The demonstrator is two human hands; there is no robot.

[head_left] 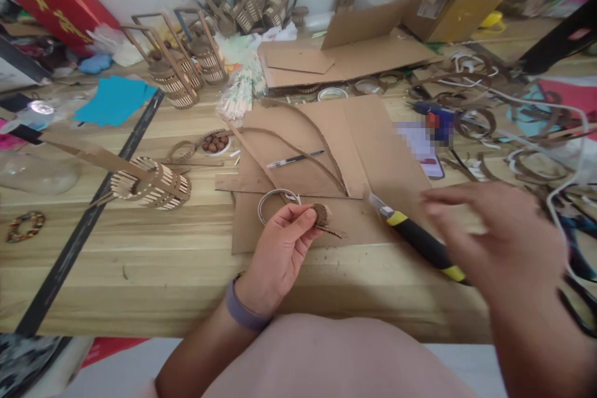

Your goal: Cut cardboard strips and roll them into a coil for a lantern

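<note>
Between the thumb and fingers of my left hand is a small tight coil of corrugated cardboard strip, its loose tail pointing right. My right hand is raised at the right, blurred by motion, with thumb and forefinger tips close together. Whether anything is between them cannot be made out. Just left of that hand lies a black and yellow utility knife, blade out, on a cardboard sheet. A pale ring of tape sits behind my left hand. Long corrugated strips and a pen lie on the cardboard.
A small slatted basket lies tilted at the left, beside a long black ruler. Behind it stand several handled baskets and a bowl of brown balls. A glue gun, phone and white cable are at the right.
</note>
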